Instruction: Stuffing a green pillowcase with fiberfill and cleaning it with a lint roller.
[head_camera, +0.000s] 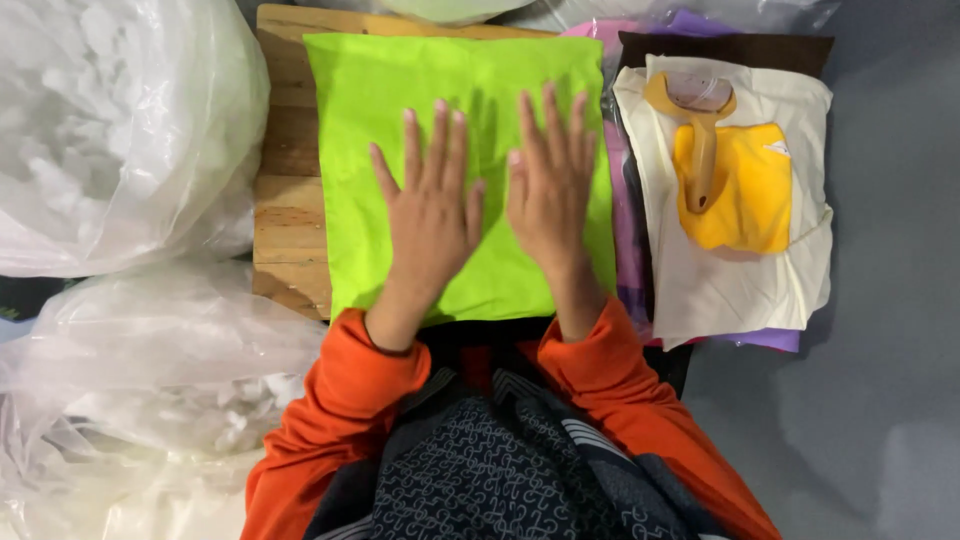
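Plainly both hands, left (430, 215) and right (550, 190), lie open and flat on the green cloth (400, 90), hiding its middle.

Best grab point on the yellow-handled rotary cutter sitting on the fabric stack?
Probably the long handle of the rotary cutter, taken from above: it lies flat on the yellow cloth, handle end toward the person, round blade head at the far end. Right hand is nearest; both hands now lie flat on the green fabric.

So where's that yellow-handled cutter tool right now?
In the head view, the cutter lies right of both hands, on a yellow cloth atop the cream fabric, beside the green cloth.
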